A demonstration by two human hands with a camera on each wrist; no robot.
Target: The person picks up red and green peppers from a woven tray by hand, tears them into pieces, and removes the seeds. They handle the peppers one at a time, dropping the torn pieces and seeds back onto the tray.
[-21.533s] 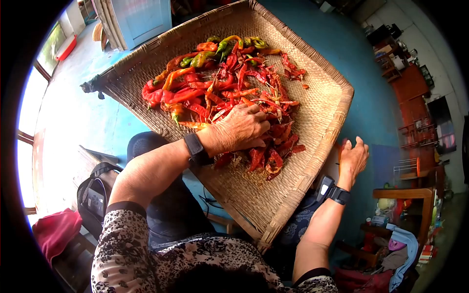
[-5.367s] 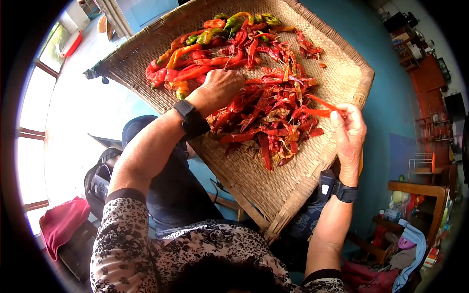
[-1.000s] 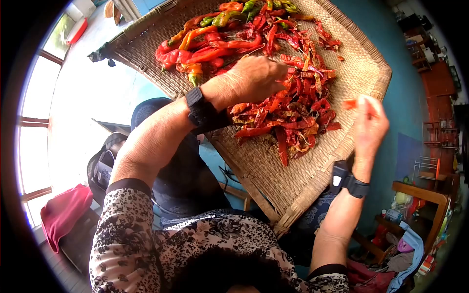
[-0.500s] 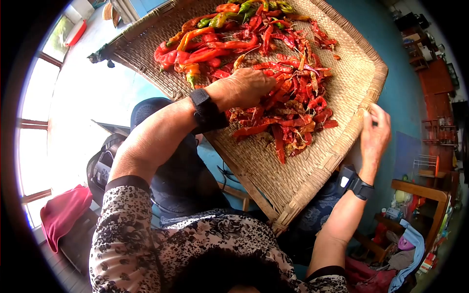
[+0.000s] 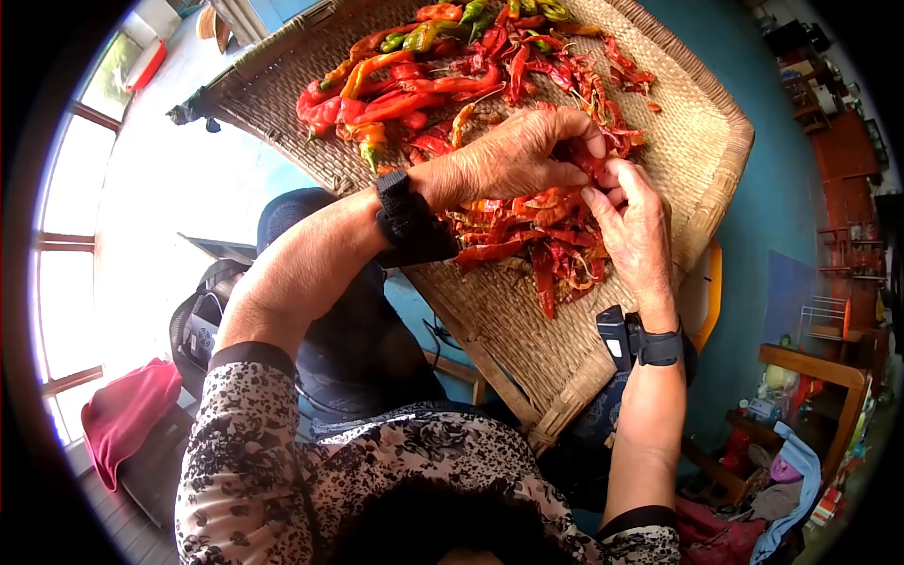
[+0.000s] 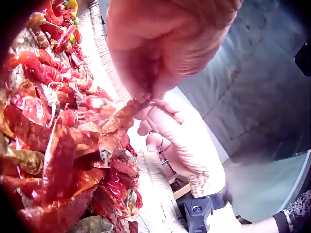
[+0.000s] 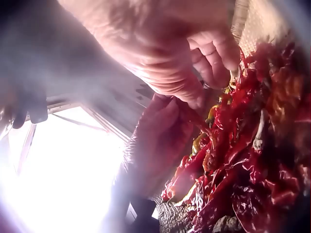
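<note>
Both hands meet over a heap of dried red chili peppers on a woven tray. With thumb and fingertips my left hand pinches a red chili pepper. My right hand grips the same pepper from the right, its fingers curled in. The left wrist view shows a wrinkled orange-red pepper reaching down from the left fingertips, with the right hand close behind. In the right wrist view red skin shows between the two hands. Fingers partly hide the pepper.
Plumper red peppers lie at the tray's upper left, with green ones along the far side. A raised rim edges the tray, which sits over the lap. A wooden chair stands at right and a pink cloth hangs at left.
The right hand, holding a red piece a second ago, went out past the tray's right rim and came back inward. The left hand moved right from the heap, and both now meet at a pepper.
</note>
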